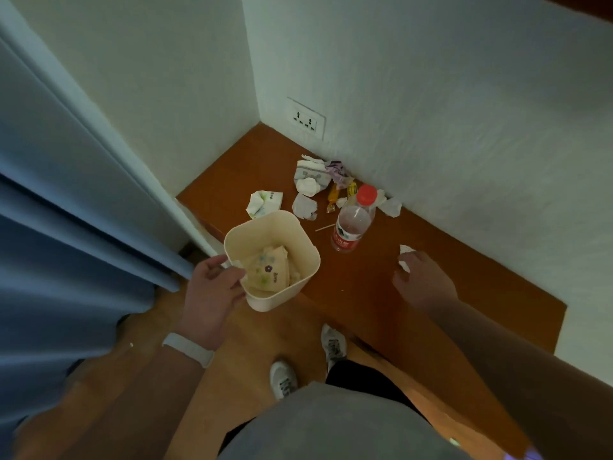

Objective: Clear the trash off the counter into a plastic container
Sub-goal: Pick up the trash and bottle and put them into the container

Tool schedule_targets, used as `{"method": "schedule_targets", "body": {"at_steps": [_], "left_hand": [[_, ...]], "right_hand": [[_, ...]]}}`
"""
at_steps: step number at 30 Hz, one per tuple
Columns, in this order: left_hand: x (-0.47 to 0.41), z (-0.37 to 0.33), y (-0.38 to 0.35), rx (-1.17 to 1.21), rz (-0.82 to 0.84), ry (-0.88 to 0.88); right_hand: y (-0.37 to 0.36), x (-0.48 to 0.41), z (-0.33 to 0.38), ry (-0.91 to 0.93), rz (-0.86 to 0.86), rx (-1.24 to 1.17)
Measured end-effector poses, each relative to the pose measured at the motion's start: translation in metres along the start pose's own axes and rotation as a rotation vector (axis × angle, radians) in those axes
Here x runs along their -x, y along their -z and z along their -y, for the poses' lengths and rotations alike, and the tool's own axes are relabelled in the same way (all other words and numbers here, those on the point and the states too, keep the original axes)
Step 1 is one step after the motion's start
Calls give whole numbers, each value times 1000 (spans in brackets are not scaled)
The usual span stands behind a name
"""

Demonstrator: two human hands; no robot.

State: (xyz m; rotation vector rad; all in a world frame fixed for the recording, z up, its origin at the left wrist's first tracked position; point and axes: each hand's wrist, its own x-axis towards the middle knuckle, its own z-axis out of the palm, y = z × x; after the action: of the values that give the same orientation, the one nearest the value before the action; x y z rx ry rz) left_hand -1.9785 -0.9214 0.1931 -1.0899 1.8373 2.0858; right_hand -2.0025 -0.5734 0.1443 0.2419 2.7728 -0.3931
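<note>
The fingers of the right hand [426,282] are curled down onto a crumpled white tissue [406,252], pinching it where it lies on the brown counter [481,287], well apart from the rest of the litter. The left hand [212,293] has its thumb and fingers wrapped round the near-left corner of the beige plastic container [298,227], holding it at the counter's front-left edge. A white wristband [189,348] sits on that wrist. Down in the container lies a flower-printed tissue packet [268,270] with some paper beside it.

Past the right hand, a plastic bottle [353,224] with a red cap stands between it and the heap in the corner. A thin stick [325,228] lies just left of the bottle. Behind the bottle, another crumpled tissue [391,205] lies against the wall, and orange sweet wrappers [332,197] lie just by the cap. Further back is a bundle of crumpled wrappers [310,175], with a scrunched paper [304,205] in front of it. A white-and-green packet [263,204] lies just beyond the container's far rim.

A wall socket [306,119] is set above the corner. A blue curtain [66,227] hangs along the left, close to the left arm.
</note>
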Motion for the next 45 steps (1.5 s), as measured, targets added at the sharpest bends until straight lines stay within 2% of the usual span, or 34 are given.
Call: {"method": "schedule_targets", "body": {"at_steps": [3,9,13,23,27,32,41,45], "left_hand": [[1,0,-9,20,-3,34],[-1,-4,-31,-9,-44,67],[-3,-6,-37,-33,-63,76],[-10,-13,-49,-32,-67,62],[-10,-16,-48,-19,-35,57],[-6,-16,-41,-9,30,30],[0,-15,-24,6,96,-5],[0,-15,-15,24,106,0]], "right_hand": [[-10,-18,-22,-65,34,14],[-20,-51,-38,-71,95,34],[-24,-65,-41,-15,108,51],[-21,-63,-13,106,186,-88],[1,-35,29,194,121,-254],[41,3,83,365,-98,-411],[40,26,140,671,-240,-209],[36,30,146,752,-179,-95]]}}
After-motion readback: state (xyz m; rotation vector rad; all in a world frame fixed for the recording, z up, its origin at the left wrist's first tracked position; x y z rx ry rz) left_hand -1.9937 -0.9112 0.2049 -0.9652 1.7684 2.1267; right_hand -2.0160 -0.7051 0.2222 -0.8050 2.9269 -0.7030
